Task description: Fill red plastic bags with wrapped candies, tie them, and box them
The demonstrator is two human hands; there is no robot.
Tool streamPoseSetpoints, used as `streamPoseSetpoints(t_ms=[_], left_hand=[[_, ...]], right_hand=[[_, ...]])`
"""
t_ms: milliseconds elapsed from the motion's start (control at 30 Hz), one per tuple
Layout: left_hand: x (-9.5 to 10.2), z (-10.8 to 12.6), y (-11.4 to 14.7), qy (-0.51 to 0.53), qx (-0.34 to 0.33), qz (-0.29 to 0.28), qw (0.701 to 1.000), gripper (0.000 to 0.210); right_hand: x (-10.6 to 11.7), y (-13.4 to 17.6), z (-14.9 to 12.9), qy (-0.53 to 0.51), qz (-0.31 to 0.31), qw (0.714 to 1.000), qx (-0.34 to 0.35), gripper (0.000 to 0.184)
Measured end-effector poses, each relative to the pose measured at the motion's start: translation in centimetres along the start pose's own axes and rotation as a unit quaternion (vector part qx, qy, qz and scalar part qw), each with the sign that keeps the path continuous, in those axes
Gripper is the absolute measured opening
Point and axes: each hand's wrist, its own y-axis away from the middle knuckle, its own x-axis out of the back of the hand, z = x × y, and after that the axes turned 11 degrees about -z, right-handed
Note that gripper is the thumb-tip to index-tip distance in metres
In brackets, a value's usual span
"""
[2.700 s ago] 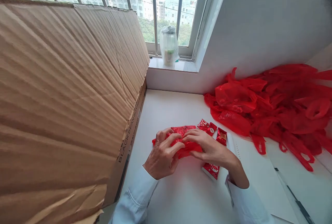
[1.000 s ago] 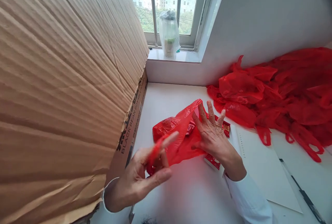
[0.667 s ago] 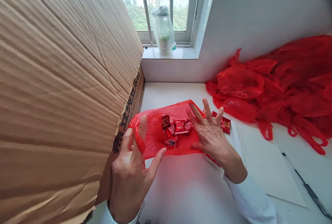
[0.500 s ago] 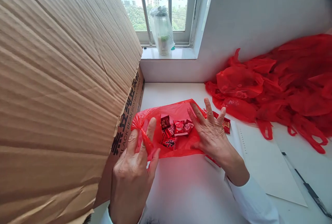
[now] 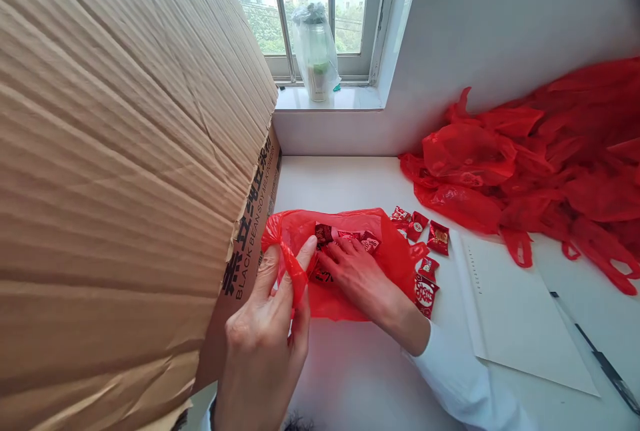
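Observation:
A translucent red plastic bag point(image 5: 395, 271) lies across the white table with several small dark-red wrapped packets point(image 5: 371, 242) in it. My left hand point(image 5: 267, 324) is closed on the bag's gathered left end, pinching the plastic between thumb and fingers. Over at the packets, my right hand point(image 5: 357, 274) looks red-tinted through the film, so it appears to be inside the bag. Its fingers are stretched out and slightly apart over the packets, partly covering them. Several more red packets point(image 5: 426, 294) lie on the table just right of the bag.
A large cardboard box point(image 5: 125, 171) with raised flaps fills the left side. Red plastic bags point(image 5: 530, 171) are heaped at the back right. White paper point(image 5: 525, 311) and a black-handled tool point(image 5: 607, 368) lie to the right. A bagged jar point(image 5: 317, 61) stands on the windowsill.
My right hand has moved left from the bag's right side to over the packets. The loose packets on the right show more fully. My left hand keeps its grip.

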Motion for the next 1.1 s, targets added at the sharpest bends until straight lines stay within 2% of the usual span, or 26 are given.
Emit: streamPoseSetpoints(t_ms=[33, 100, 200, 300, 500, 667, 833, 967, 1033, 1100], left_hand=[[-0.3, -0.2, 0.0, -0.01, 0.003, -0.001, 1.0, 0.047], [-0.7, -0.6, -0.1, -0.035, 0.011, 0.001, 0.999, 0.046], [-0.9, -0.8, -0.4, -0.061, 0.019, 0.008, 0.998, 0.044], [-0.5, -0.3, -0.8, -0.076, 0.028, 0.011, 0.997, 0.038], [-0.6, 0.6, -1.7, -0.054, 0.023, -0.01, 0.998, 0.034], [-1.9, 0.7, -2.3, -0.044, 0.001, -0.013, 0.999, 0.035], [-2.1, 0.9, -2.3, -0.029, -0.005, -0.016, 0.999, 0.04], [-1.8, 0.7, -2.2, -0.036, -0.005, -0.013, 0.999, 0.034], [-1.6, 0.4, -2.2, -0.042, -0.002, -0.006, 0.999, 0.035], [-1.5, 0.2, -2.2, -0.044, 0.004, -0.006, 0.999, 0.035]], right_hand=[[-0.5, -0.3, 0.3, -0.013, -0.02, 1.0, -0.002, 0.044], [-0.7, -0.2, 1.1, -0.051, -0.051, 0.997, 0.0, 0.04], [0.8, 1.3, 2.4, -0.13, -0.07, 0.989, 0.002, 0.032], [2.1, 2.9, 3.6, -0.218, -0.077, 0.973, 0.003, 0.035], [1.0, 3.4, 6.4, -0.267, -0.022, 0.96, -0.078, 0.043], [0.3, 3.4, 8.3, -0.265, -0.018, 0.96, -0.086, 0.045], [-0.1, 3.0, 7.8, -0.25, -0.038, 0.961, -0.113, 0.049], [0.0, 1.1, 6.6, -0.233, -0.067, 0.967, -0.077, 0.04], [0.3, 0.8, 6.4, -0.26, -0.055, 0.962, -0.063, 0.035], [0.5, 1.2, 6.5, -0.294, -0.025, 0.952, -0.079, 0.034]])
